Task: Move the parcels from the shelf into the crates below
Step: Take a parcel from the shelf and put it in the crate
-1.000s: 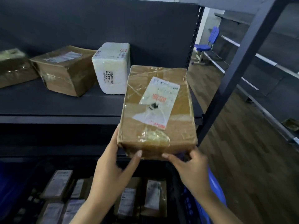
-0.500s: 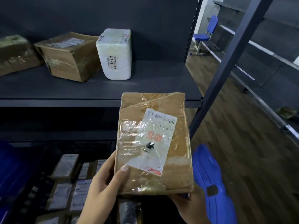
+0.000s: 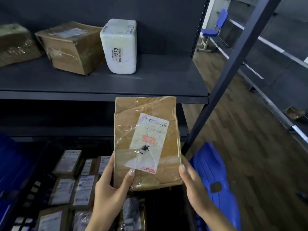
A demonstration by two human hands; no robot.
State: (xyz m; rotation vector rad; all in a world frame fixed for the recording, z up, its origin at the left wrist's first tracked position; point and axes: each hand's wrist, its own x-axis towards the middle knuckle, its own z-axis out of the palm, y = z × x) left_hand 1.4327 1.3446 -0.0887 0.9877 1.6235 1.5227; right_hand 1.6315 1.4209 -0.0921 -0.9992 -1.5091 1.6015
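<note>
Parcels are sitting on the dark grey metal shelf [image 3: 166,84] and in the crate under it, and one is being held.

The black openwork plastic crate [image 3: 35,189] is standing below the shelf. A blue moulded plastic piece [image 3: 215,180] is lying on the wood floor just right of it.

The flat brown taped cardboard parcel with a torn white label [image 3: 146,130] is hanging in front of the shelf edge, over the crate's right part. Its label is facing the camera and its long side is running up.

- **On the shelf:** a brown taped cardboard box [image 3: 70,47] is sitting mid-left. A second brown wrapped box [image 3: 15,44] is getting cut off by the left frame edge. A white plastic-wrapped block marked 3270 [image 3: 120,47] is standing upright just beside the cardboard box.
- **In the crate:** small labelled cardboard packets [image 3: 65,190] are lying flat in rows.
- **Left hand [image 3: 110,194]:** it is gripping the held parcel's lower left corner, thumb lying on the front face and fingers wrapping behind.
- **Right hand [image 3: 193,185]:** it is gripping the lower right corner, thumb pressing the right edge. The other fingers are hiding behind the parcel.
</note>
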